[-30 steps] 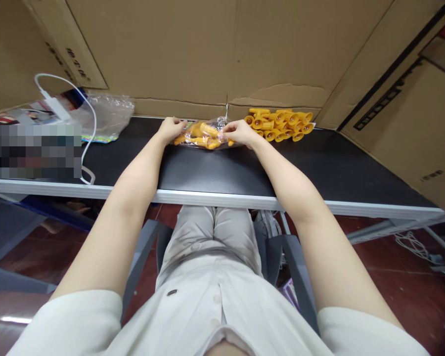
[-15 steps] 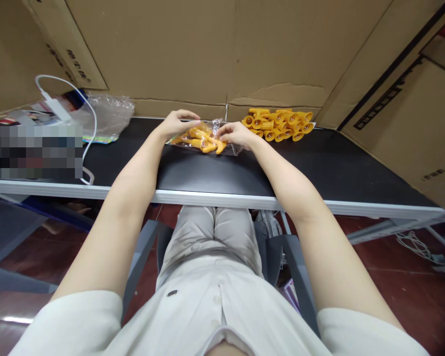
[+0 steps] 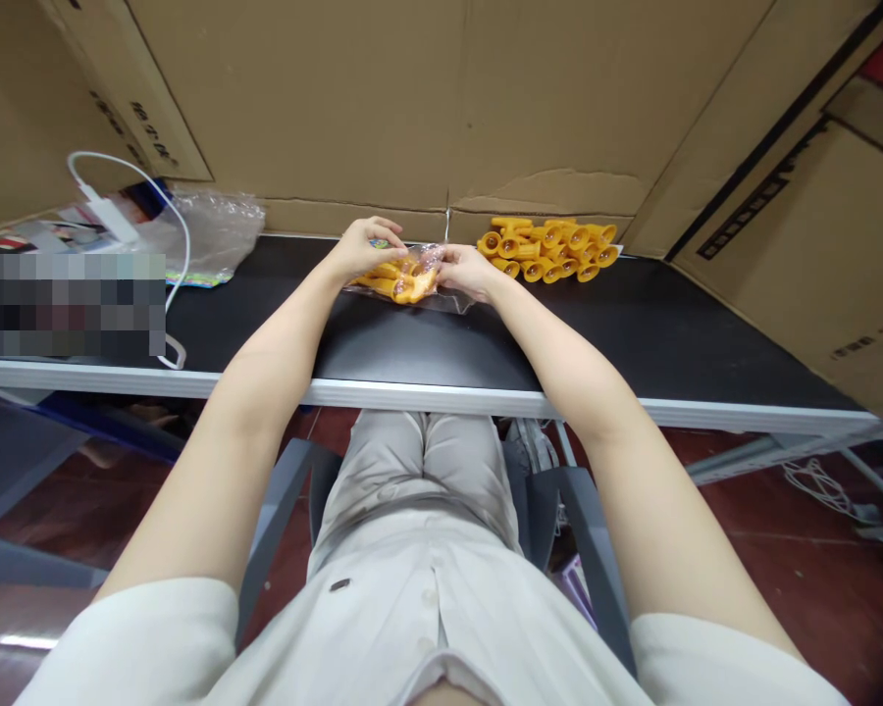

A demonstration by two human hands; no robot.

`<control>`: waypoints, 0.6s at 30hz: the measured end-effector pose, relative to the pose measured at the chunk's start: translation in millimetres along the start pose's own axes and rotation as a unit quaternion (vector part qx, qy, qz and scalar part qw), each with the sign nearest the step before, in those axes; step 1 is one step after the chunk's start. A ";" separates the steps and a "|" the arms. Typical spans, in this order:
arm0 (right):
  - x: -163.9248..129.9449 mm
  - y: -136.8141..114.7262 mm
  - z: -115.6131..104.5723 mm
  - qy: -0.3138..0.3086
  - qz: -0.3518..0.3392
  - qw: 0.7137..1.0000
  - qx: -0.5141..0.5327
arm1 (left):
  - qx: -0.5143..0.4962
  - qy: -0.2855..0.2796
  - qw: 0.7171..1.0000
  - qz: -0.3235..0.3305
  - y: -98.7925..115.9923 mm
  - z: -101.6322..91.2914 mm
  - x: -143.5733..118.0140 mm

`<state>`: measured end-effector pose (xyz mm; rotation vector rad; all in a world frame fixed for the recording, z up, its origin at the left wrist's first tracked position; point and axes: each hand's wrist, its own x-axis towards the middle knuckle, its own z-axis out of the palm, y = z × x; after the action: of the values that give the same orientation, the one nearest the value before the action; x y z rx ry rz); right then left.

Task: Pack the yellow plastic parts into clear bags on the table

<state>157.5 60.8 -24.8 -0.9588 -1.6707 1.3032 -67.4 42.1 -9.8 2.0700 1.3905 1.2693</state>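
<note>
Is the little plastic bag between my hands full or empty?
Partly filled: yellow plastic pieces show through the clear bag, which both hands hold above the black table. Whether its mouth is open or sealed, I cannot tell.

The surface is a black-topped thing with a pale front edge, boxed in by cardboard at the back and right. Sitting on it: a small clear bag of yellow plastic parts near the back middle, a loose pile of the same yellow parts just to its right, and off to the left some crumpled clear plastic bags with a white cable looping over them.
</note>
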 end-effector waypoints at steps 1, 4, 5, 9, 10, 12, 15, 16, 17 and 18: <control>0.8 0.9 1.4 -0.008 -0.009 1.000 -0.020 | 0.004 0.008 1.000 -0.008 -1.1 -0.7 0.3; 2.6 1.7 0.2 -0.031 -0.050 0.993 -0.102 | 0.031 0.049 0.997 -0.044 -11.5 -4.7 2.2; 3.0 1.5 -2.0 -0.033 -0.063 0.987 -0.147 | 0.047 0.060 0.995 -0.061 -16.9 -6.2 2.8; 4.0 1.1 -12.9 -0.033 -0.101 0.925 -0.365 | 0.112 0.029 0.981 -0.157 -34.8 -9.7 2.0; 4.1 0.9 -14.7 -0.031 -0.109 0.909 -0.401 | 0.122 0.009 0.978 -0.170 -36.3 -9.5 1.1; 4.2 -0.4 -16.3 -0.019 -0.127 0.892 -0.434 | 0.135 -0.014 0.975 -0.174 -35.7 -8.0 -0.5; 3.1 -5.8 -14.3 0.010 -0.135 0.908 -0.397 | 0.135 -0.016 0.977 -0.164 -31.8 -4.4 -0.8; 2.2 -8.1 -12.7 0.017 -0.134 0.919 -0.369 | 0.133 -0.013 0.977 -0.166 -31.4 -3.3 0.0; 1.0 -10.4 -10.6 0.020 -0.136 0.930 -0.340 | 0.133 -0.007 0.976 -0.171 -31.9 -2.6 1.2; -0.6 -12.4 -8.0 0.017 -0.138 0.939 -0.313 | 0.137 0.001 0.975 -0.177 -33.4 -2.3 2.7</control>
<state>163.9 61.1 -11.5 -1.0365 -2.1538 0.5616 -87.7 59.4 -30.2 1.8623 1.9229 0.9756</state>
